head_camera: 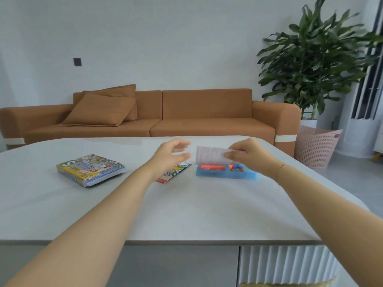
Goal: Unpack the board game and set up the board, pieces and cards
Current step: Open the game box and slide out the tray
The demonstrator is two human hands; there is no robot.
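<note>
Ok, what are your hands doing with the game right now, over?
Right hand pinches a paper sheet above the blue tray. Left hand open, empty, over the folded board. Box lid set aside left. Nothing in the way.

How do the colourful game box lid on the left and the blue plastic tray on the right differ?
The colourful printed game box lid shows its illustrated top, while the blue plastic tray lies open, with red cards and small coloured pieces in its compartments. No hand is near the lid; the right hand holds a white paper above the tray. Both rest on the white table.
</note>
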